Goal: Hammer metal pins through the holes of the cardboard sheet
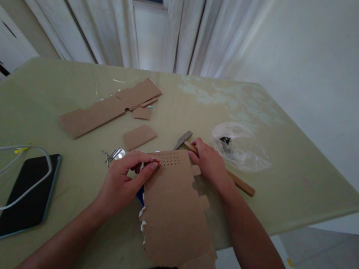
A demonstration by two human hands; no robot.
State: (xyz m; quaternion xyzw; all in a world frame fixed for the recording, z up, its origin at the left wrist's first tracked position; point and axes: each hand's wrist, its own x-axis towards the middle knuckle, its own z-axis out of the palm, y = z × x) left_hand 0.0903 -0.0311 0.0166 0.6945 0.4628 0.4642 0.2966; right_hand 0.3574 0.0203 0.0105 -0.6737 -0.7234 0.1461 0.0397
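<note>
A large piece of cardboard (172, 216) with rows of small holes near its far edge lies in front of me, reaching over the table's near edge. At its far left corner, my left hand (125, 180) is closed in a pinch over the holes. What sits between thumb and forefinger is too small to make out. My right hand (209, 161) wraps round the wooden handle of a hammer (243, 184), close to the metal head, beside the cardboard's far right corner. Something blue (141, 194) shows partly from under the cardboard's left side.
Metal nails or pins (114, 155) lie left of the cardboard. Further back are a long cardboard strip (108, 106) and a small cardboard piece (139, 137). A clear plastic bag (242, 147) holds small dark pieces. A black tablet (30, 192) and white cable (34, 147) lie left.
</note>
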